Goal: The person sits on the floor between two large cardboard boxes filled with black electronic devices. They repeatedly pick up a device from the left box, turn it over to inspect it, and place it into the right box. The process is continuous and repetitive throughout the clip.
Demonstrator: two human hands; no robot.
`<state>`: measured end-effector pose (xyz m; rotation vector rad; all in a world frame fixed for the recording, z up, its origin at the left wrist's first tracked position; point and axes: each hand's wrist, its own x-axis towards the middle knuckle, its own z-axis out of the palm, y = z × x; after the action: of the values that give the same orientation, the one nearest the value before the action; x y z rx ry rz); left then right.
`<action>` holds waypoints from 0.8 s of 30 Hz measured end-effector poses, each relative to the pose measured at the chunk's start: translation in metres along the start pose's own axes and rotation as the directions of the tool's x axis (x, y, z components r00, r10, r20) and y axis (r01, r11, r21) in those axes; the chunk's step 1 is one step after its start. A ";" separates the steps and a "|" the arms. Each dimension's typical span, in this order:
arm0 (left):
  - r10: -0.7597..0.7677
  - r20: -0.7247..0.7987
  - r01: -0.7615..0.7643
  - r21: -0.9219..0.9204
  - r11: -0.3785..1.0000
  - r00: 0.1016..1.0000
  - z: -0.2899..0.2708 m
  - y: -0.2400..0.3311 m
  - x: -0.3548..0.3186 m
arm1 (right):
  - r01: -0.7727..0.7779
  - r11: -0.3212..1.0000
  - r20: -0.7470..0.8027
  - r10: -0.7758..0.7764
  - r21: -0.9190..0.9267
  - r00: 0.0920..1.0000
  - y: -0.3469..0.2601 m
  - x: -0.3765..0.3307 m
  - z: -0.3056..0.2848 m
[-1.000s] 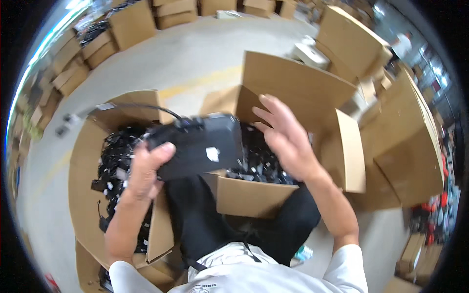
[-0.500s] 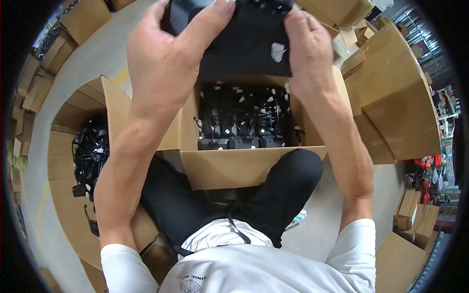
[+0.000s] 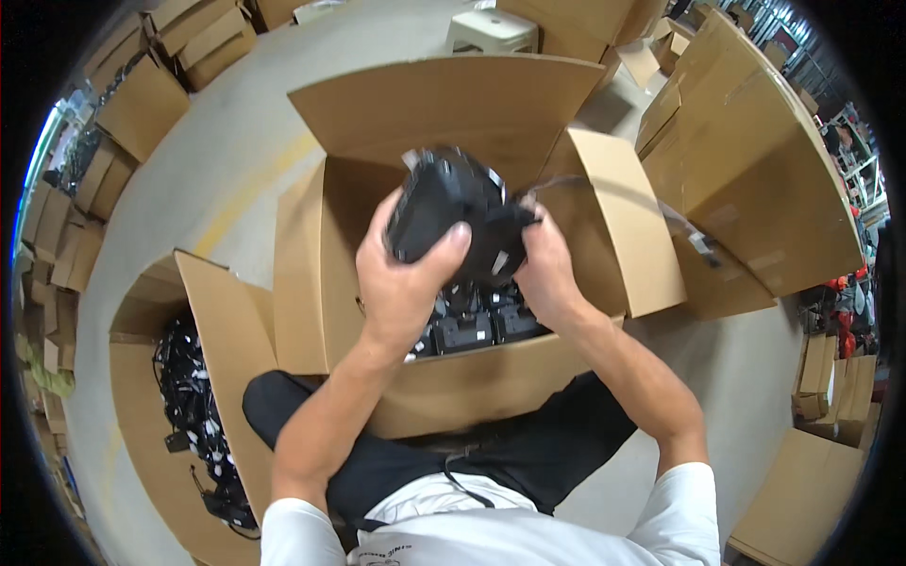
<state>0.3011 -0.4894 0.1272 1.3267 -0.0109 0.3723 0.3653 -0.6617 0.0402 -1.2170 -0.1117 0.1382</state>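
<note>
I hold a black box-shaped device (image 3: 444, 212) with a cable over an open cardboard box (image 3: 311, 255) between my knees. My left hand (image 3: 401, 283) grips the device from below and on its left side. My right hand (image 3: 543, 264) holds its right side, where a dark cable (image 3: 613, 184) runs off to the right. Several more black devices (image 3: 477, 325) lie inside the box under my hands.
A second open cardboard box (image 3: 222, 340) at my left holds a tangle of black cables (image 3: 193, 396). Closed and stacked cartons (image 3: 755, 160) stand to the right and at the far left. A white stool (image 3: 491, 28) sits on the grey floor ahead.
The device has come down from close to the camera to just above the box. It has been turned on edge, and both hands have shifted their grip.
</note>
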 end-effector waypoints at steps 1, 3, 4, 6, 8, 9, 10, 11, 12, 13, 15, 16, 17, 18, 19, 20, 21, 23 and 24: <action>-0.034 0.007 0.034 -0.085 0.996 0.999 -0.003 -0.004 -0.002 | -0.083 0.996 0.106 0.085 -0.020 0.991 -0.005 0.001 -0.007; -0.180 0.147 0.218 -0.310 0.926 0.973 -0.021 -0.002 0.002 | -0.064 0.994 0.299 0.089 -0.091 0.950 -0.031 -0.004 -0.017; -0.216 0.147 0.256 -0.362 0.896 0.965 -0.022 -0.005 0.000 | 0.072 0.988 0.399 -0.011 -0.139 0.917 -0.046 -0.010 -0.012; -0.290 0.171 0.337 -0.460 0.822 0.942 -0.025 -0.015 -0.005 | -0.073 0.980 0.390 0.143 -0.187 0.910 -0.063 -0.016 -0.016; -0.252 0.215 0.325 -0.466 0.823 0.944 -0.036 -0.029 -0.010 | -0.139 0.968 0.418 0.216 -0.207 0.882 -0.063 -0.015 -0.017; -0.218 0.240 0.310 -0.471 0.826 0.946 -0.043 -0.033 -0.010 | -0.100 0.970 0.435 0.190 -0.222 0.880 -0.059 -0.016 -0.016; -0.188 0.269 0.301 -0.480 0.824 0.945 -0.050 -0.034 -0.012 | -0.114 0.982 0.498 0.175 -0.150 0.849 -0.058 -0.018 -0.014; -0.171 0.298 0.311 -0.527 0.791 0.939 -0.057 -0.034 -0.013 | -0.148 0.983 0.534 0.182 -0.106 0.826 -0.061 -0.020 -0.012; -0.121 0.342 0.304 -0.558 0.772 0.932 -0.064 -0.030 -0.015 | -0.192 0.979 0.571 0.194 -0.064 0.798 -0.065 -0.023 -0.006; -0.069 0.382 0.300 -0.588 0.752 0.922 -0.070 -0.025 -0.016 | -0.138 0.953 0.591 0.276 -0.269 0.758 -0.073 -0.024 -0.001; 0.013 0.446 0.279 -0.582 0.764 0.895 -0.077 -0.016 -0.019 | 0.035 0.871 0.544 0.274 -0.490 0.793 -0.071 -0.045 0.020; -0.022 0.367 0.225 -0.521 0.823 0.930 -0.077 -0.011 -0.021 | 0.162 0.776 0.531 0.249 -0.609 0.810 -0.071 -0.051 0.030; -0.049 0.279 0.176 -0.450 0.876 0.959 -0.077 -0.006 -0.023 | 0.215 0.705 0.475 0.195 -0.676 0.858 -0.071 -0.060 0.043; -0.068 0.203 0.143 -0.382 0.913 0.977 -0.073 -0.002 -0.024 | 0.376 0.586 0.478 0.022 -0.718 0.878 -0.063 -0.062 0.040; -0.151 0.108 0.179 -0.344 0.922 0.983 -0.074 -0.002 -0.028 | 0.512 0.433 0.501 -0.149 -0.742 0.852 -0.050 -0.057 0.034; -0.104 0.074 0.125 -0.381 0.916 0.992 -0.073 -0.001 -0.040 | 0.611 0.253 0.536 -0.309 -0.750 0.785 -0.042 -0.053 0.029; -0.062 0.027 0.067 -0.407 0.911 0.998 -0.069 0.000 -0.057 | 0.746 0.120 0.653 -0.406 -0.655 0.640 -0.055 -0.050 0.036; -0.039 -0.136 -0.002 -0.288 0.958 0.990 -0.042 0.028 -0.077 | 0.815 -0.078 0.727 -0.506 -0.574 0.464 -0.051 -0.052 0.038; -0.095 -0.236 0.042 -0.220 0.975 0.967 -0.039 0.030 -0.081 | 0.833 -0.146 0.760 -0.514 -0.534 0.397 -0.044 -0.053 0.039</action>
<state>0.2087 -0.4675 0.1281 1.0592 0.1974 0.4607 0.3085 -0.6496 0.0942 -2.1064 -1.3439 -0.9192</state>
